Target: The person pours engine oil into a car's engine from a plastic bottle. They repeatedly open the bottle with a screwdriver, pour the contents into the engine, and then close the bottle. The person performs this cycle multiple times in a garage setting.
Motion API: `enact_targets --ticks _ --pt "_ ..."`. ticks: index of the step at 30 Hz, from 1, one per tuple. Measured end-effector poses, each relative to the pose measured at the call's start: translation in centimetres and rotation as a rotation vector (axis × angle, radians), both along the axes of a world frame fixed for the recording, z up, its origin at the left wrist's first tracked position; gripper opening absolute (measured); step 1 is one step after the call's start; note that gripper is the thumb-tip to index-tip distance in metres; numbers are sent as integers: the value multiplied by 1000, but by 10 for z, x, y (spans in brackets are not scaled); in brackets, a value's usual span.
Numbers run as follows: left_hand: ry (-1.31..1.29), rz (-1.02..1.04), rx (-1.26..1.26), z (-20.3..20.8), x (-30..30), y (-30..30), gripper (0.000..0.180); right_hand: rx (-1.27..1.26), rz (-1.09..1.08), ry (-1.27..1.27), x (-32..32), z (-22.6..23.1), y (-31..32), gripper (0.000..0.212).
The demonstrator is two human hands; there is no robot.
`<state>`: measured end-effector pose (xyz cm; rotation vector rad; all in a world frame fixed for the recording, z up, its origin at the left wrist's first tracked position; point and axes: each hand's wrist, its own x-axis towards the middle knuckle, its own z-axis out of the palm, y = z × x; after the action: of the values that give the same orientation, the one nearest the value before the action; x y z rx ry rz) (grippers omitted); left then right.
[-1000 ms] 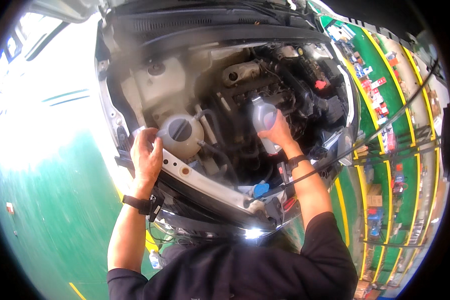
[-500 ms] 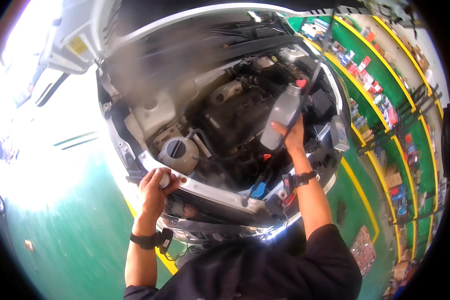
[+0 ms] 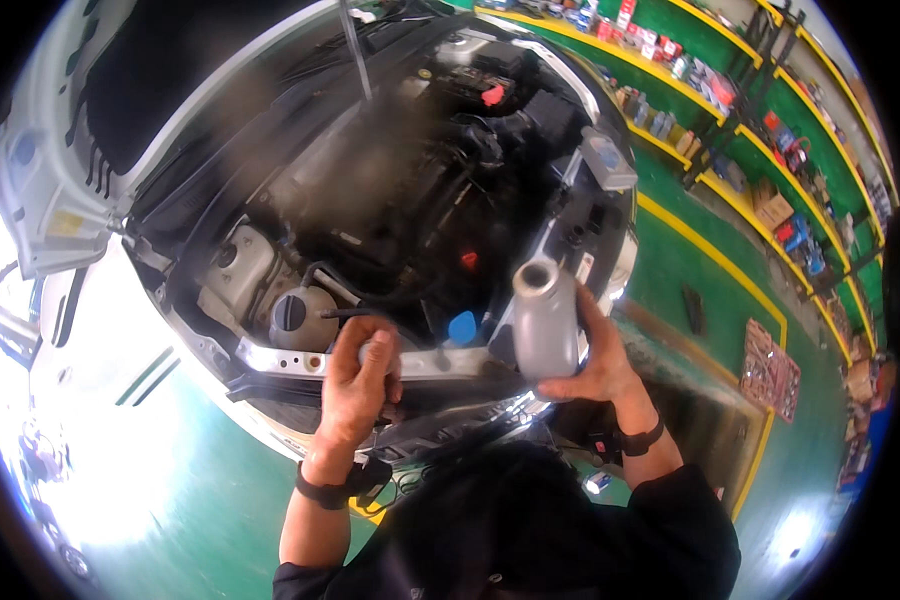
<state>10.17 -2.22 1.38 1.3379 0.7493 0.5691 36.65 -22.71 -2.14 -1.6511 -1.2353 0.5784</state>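
Note:
My right hand (image 3: 602, 358) grips a translucent grey plastic bottle (image 3: 547, 335) from its right side, over the front edge of the car's engine bay. The bottle stands nearly upright, its round mouth uncovered. My left hand (image 3: 355, 385) is closed over the front crossmember (image 3: 440, 362), its fingers round a small whitish bottle cap (image 3: 364, 351) that is mostly hidden. Just beyond that hand sits a pale round reservoir (image 3: 317, 322) with a black cap (image 3: 289, 312). Between my hands, farther in, is a blue filler cap (image 3: 462, 327).
Above the engine (image 3: 380, 200) the raised hood (image 3: 185, 80) rises at the far left, with a prop rod (image 3: 354, 48). Yellow-edged shelves (image 3: 705, 95) full of small parts line the right. A tool tray (image 3: 770, 370) lies on the green floor at right.
My right hand has brought the bottle back from over the engine toward me. My left hand has shifted right along the front crossmember. The view has turned.

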Motion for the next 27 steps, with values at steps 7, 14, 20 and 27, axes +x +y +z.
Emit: enact_targets --ticks 7,14,20,27 --pt "9 -411 651 -19 30 -20 29 -92 -64 -424 -40 14 -23 125" --pt "13 -460 394 -4 35 -30 46 -100 -145 -602 -50 23 -40 118" --pt "-5 -329 412 0 32 -46 37 -61 -125 -712 -59 29 -45 113" --pt "218 -252 816 -18 15 -46 34 -15 -107 -741 -71 26 -42 110"
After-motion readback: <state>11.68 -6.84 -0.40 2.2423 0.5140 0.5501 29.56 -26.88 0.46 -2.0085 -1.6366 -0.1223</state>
